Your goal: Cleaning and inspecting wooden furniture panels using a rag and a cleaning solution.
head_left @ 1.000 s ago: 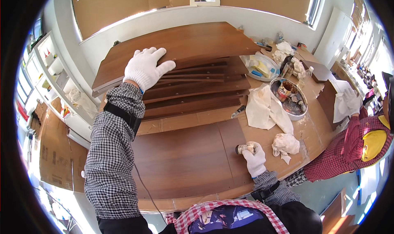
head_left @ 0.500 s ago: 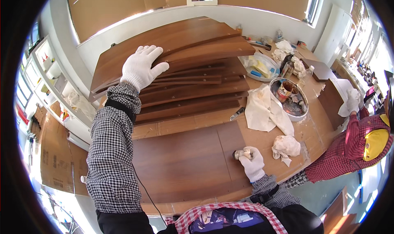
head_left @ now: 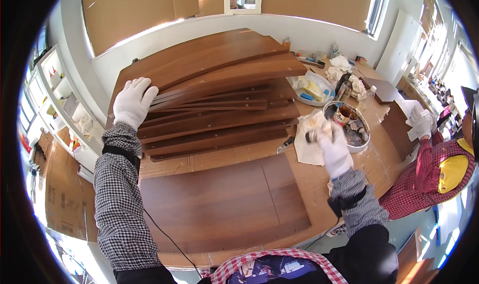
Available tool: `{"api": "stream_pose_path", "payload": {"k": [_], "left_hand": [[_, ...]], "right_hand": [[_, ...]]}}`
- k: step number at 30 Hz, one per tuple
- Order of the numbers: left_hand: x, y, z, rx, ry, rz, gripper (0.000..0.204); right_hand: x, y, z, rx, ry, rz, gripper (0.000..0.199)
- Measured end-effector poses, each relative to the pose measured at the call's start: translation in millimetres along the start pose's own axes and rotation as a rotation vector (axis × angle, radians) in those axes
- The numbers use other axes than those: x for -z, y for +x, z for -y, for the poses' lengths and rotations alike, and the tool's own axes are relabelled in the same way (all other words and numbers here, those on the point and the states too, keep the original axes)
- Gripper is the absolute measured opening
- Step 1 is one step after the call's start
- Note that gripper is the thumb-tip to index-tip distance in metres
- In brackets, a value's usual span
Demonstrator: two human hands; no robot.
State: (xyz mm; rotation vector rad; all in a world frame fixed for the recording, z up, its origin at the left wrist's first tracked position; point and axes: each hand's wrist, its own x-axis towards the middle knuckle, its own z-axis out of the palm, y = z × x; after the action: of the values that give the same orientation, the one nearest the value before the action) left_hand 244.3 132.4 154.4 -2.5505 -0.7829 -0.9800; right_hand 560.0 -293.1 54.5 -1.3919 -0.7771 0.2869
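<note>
My left hand (head_left: 133, 103), in a white knit glove, rests on the left part of a stack of brown wooden panels (head_left: 219, 54), its thumb apart from the fingers. In my right hand (head_left: 333, 147), also gloved and smeared by motion, is a small stubby thing with a dark end (head_left: 312, 135); its kind is unclear. That hand hovers by a pale cloth (head_left: 308, 152) and a round white tub (head_left: 365, 140) holding a stained can (head_left: 344, 114). A single brown panel (head_left: 224, 204) with a dark line across it lies flat in front of me.
Another round container (head_left: 315, 102) with yellow and blue items, crumpled rags (head_left: 341, 63) and bottles crowd the table's back right. A small black tool (head_left: 285, 144) lies between stack and cloth. At right, a co-worker in a red checked sleeve (head_left: 406, 184) and white gloves stands beside another panel (head_left: 399, 129).
My left hand has slid left along the stack. My right hand has moved up and right, from the flat panel's right edge toward the tub, still holding the small thing.
</note>
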Motion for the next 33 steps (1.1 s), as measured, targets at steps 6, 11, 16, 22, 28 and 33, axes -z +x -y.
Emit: {"api": "stream_pose_path", "payload": {"k": [6,11,16,22,28,33], "left_hand": [[18.5,-3.6,49.5,-0.178,0.487,0.253,0.034],[10.3,-5.0,58.2,-0.081,0.363,0.226,0.038],[-3.3,-1.9,64.0,-0.142,0.363,0.156,0.035],[-0.8,-2.4,64.9,-0.159,0.351,0.161,0.039],[-2.5,-6.2,74.2,-0.178,0.36,0.13,0.039],[-5.6,-1.2,62.8,-0.171,0.329,0.127,0.034]], "right_hand": [[-11.5,103.9,42.2,0.235,-0.377,-0.184,0.044],[-11.1,160.6,65.7,0.236,-0.502,-0.184,0.049],[7.3,190.7,63.0,0.285,-0.843,-0.19,0.054],[-29.5,176.0,81.6,0.316,-0.916,-0.061,0.048],[-129.7,155.2,83.0,0.418,-0.671,0.26,0.043],[-180.9,140.1,92.5,0.48,-0.706,0.393,0.045]]}}
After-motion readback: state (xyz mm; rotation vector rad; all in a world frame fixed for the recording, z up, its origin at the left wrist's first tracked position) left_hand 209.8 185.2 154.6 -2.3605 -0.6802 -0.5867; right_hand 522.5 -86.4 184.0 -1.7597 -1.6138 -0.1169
